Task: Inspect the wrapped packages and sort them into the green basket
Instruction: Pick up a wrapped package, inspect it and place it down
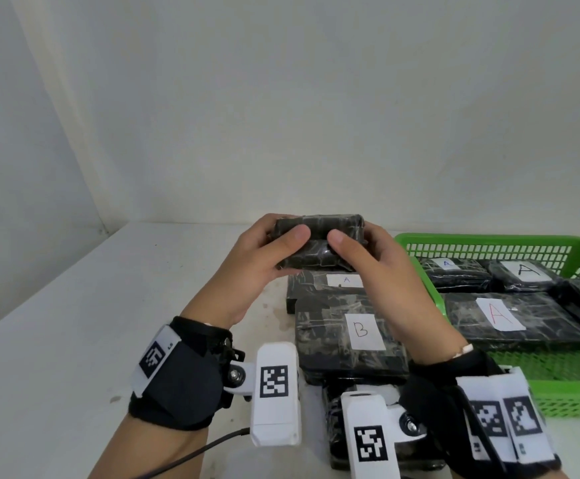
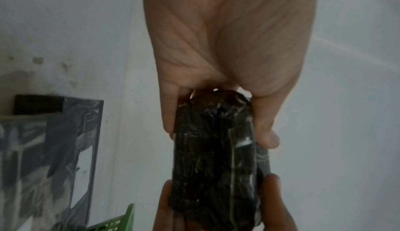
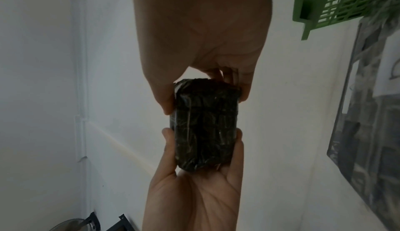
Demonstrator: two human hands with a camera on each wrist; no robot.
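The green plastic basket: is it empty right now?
No, the green plastic basket already holds several black wrapped packages with white labels marked A.

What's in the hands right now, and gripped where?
One black wrapped package, held clear of the table. The left hand grips its left end, the right hand its right end, thumbs on the near face.

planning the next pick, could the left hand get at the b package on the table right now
Probably not yet. The left hand and right hand both grip the held package. The B package lies uncovered just below them, so it looks reachable once the left hand lets go.
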